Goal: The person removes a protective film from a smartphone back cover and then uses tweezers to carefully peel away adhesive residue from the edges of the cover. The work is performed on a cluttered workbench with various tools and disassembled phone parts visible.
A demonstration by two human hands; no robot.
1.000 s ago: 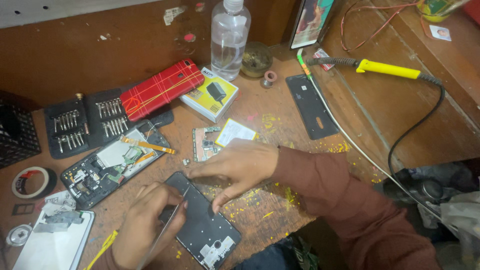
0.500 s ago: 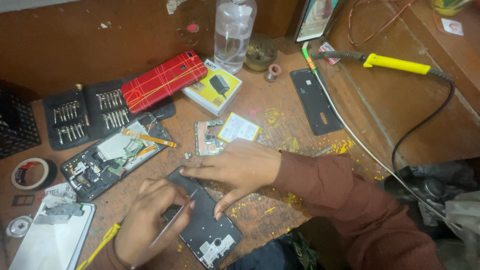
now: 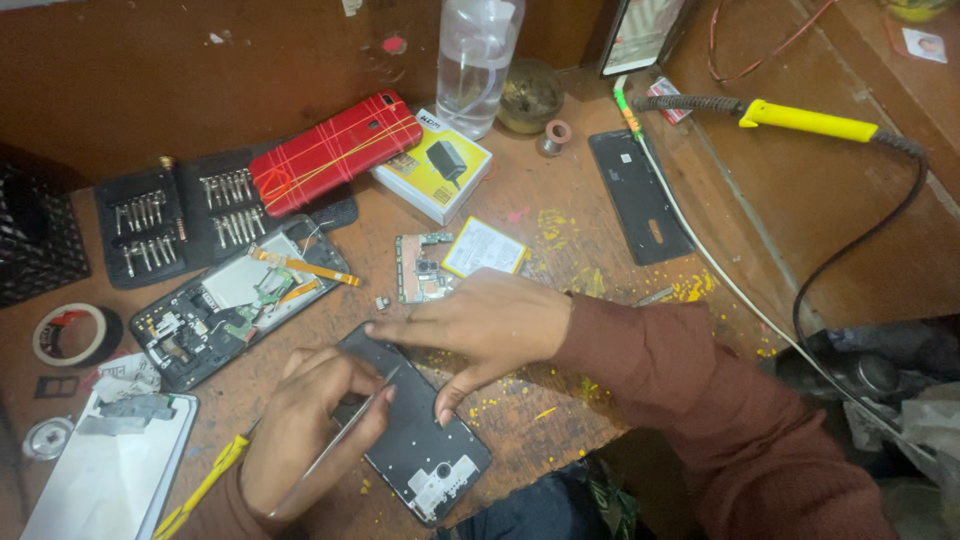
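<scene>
Near me on the wooden workbench [image 3: 560,420], my right hand [image 3: 480,325] lies spread, pressing down the black phone frame [image 3: 425,440]; my left hand [image 3: 300,430] pinches metal tweezers [image 3: 345,440] over the frame's left edge.

You've got dim warm light from above, soft shadows, mild glare on water bottle [image 3: 478,55]; corners dark, slightly blurry.

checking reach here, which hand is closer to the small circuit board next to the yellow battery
Right. The right hand lies just below the small circuit board, almost touching it. The left hand is lower, holding tweezers over the phone frame.
</scene>
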